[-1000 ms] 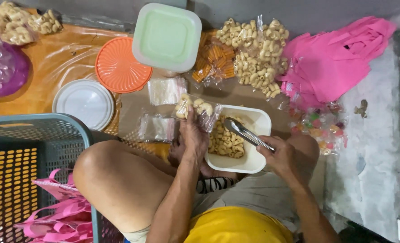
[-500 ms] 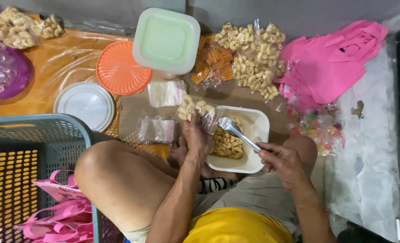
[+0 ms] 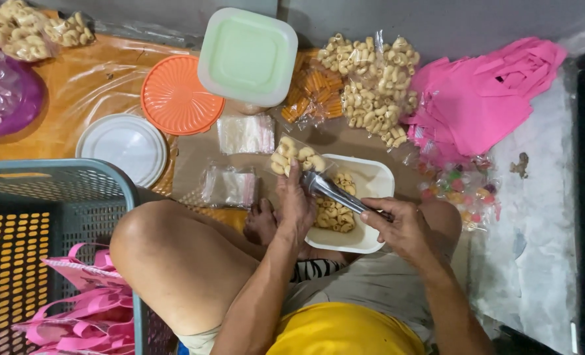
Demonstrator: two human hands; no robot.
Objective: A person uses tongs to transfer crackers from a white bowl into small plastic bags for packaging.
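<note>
Grey-blue plastic fills the lower left of the frame: a slatted basket [image 3: 55, 197] with pink bags [image 3: 88, 309] in and beside it. At the upper right lies a heap of pink fabric bags [image 3: 486, 98]. An orange sheet [image 3: 75, 85] covers the ground at the upper left, bearing a purple lid [image 3: 3, 98], an orange round lid [image 3: 177, 95] and a white round lid [image 3: 124, 146]. A pale green square container [image 3: 247, 56] sits at top centre, with clear packs of beige ring snacks [image 3: 378, 85] and orange sticks [image 3: 315, 92] to its right.

In the middle, a white rectangular tub [image 3: 371, 184] holds loose ring snacks [image 3: 332, 210]. The left hand [image 3: 294, 207] grips the mouth of a small clear bag [image 3: 295, 156], partly filled with snacks, just above the tub's left edge. The right hand [image 3: 401, 227] is closed around the handle of metal tongs [image 3: 332, 190], whose tips point into the bag's opening. Two stacks of empty clear bags [image 3: 245, 135] lie left of the tub, one above the other.
</note>
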